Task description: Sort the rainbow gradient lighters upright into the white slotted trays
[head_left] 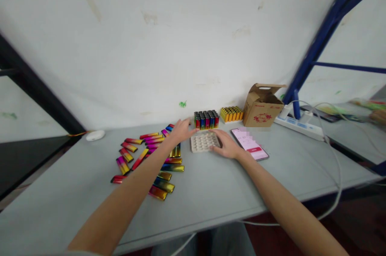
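Note:
My left hand [180,131] is over the left rear of the tray, fingers stretched out and thumb reaching toward the tray's far edge. Nothing shows between its fingers. A pale tray [199,149] with rows of round hollows lies flat in front of me. At its right side is my right hand [228,145], thumb and forefinger spread around that edge and holding it. Just behind the tray stands a block of shiny multicoloured tubes [206,121] with dark tops, upright in rows. Many loose gradient-coloured tubes [164,184] lie scattered to the left, partly hidden by my left forearm.
Yellow tubes [231,115] stand upright in rows at the back, beside an open cardboard box [259,113]. A lit phone [251,145] lies right of the tray. Farther right are a power strip [301,126] and white cables. A white oval device [95,135] sits far left.

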